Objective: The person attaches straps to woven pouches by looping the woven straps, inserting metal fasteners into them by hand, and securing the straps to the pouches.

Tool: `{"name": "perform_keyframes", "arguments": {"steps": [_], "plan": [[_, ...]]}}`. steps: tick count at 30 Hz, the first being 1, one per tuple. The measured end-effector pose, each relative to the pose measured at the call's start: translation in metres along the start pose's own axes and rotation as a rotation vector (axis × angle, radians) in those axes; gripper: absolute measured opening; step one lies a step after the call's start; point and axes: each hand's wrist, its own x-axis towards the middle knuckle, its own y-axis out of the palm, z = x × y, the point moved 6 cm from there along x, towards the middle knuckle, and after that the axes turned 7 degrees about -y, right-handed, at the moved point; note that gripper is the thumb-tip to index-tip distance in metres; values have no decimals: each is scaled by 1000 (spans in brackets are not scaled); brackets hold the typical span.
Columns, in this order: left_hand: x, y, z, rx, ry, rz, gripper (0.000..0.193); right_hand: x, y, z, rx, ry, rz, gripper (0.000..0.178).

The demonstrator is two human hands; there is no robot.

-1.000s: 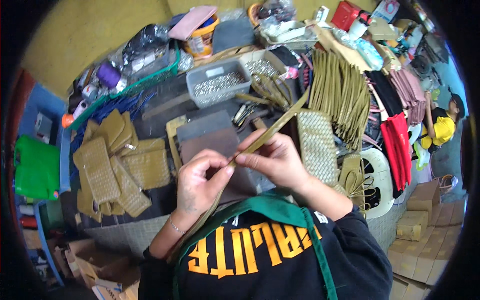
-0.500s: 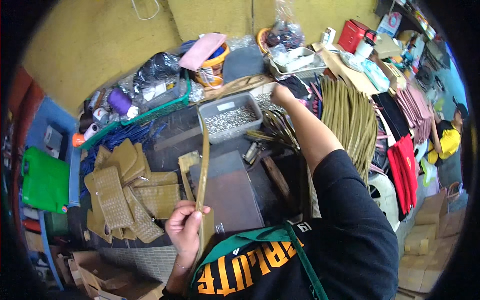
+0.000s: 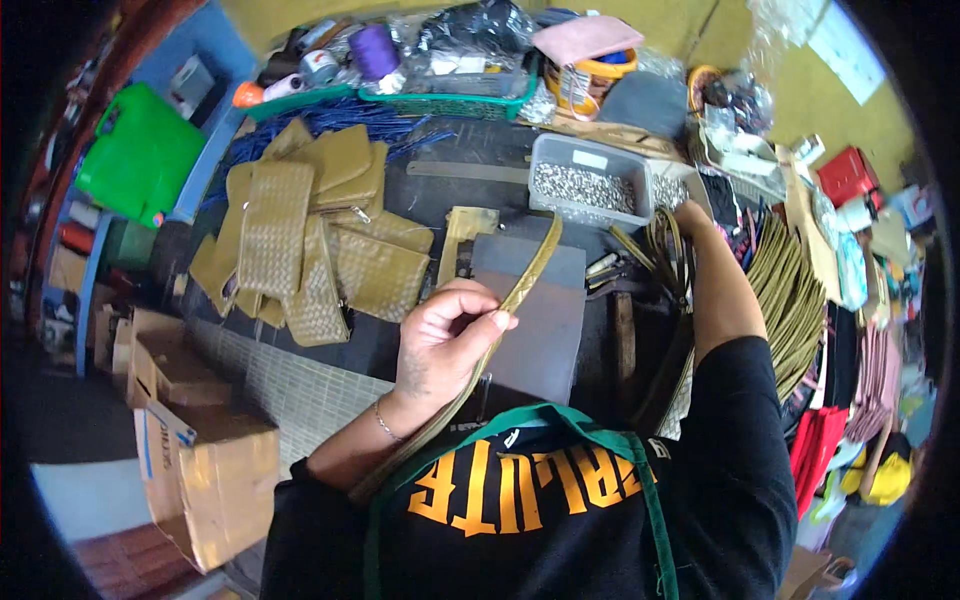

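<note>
My left hand (image 3: 450, 335) pinches an olive-gold strap (image 3: 533, 265) between thumb and fingers, over a dark flat board (image 3: 535, 330). The strap's free end points up and to the right; its other part trails down along my forearm. My right hand (image 3: 692, 215) reaches to a small pale tray (image 3: 668, 168) of tiny silver metal pieces, its fingers largely hidden. Beside that tray stands a grey plastic bin (image 3: 590, 160) with many more silver pieces. A looped bunch of olive straps (image 3: 660, 260) lies just left of my right hand.
Olive woven pouches (image 3: 275, 225) are piled at the left. Many long olive straps (image 3: 785, 305) hang to the right of my right arm. A wooden bar (image 3: 625, 335) and a metal ruler (image 3: 465, 172) lie on the table. Cardboard boxes (image 3: 215, 470) stand at lower left.
The view has turned, so the table's things sit farther right and higher. My left hand has moved up over the board, with the strap leaning right. My right hand stays by the pale tray.
</note>
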Motion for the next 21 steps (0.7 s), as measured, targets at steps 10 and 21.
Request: {"name": "perform_keyframes", "arguments": {"steps": [10,21], "plan": [[-12,-4,9,68,38,2,2,-20,-24,12,540,261,-215,29],[-3,2,12,73,73,14,5,-29,-33,24,610,215,-184,25]]}}
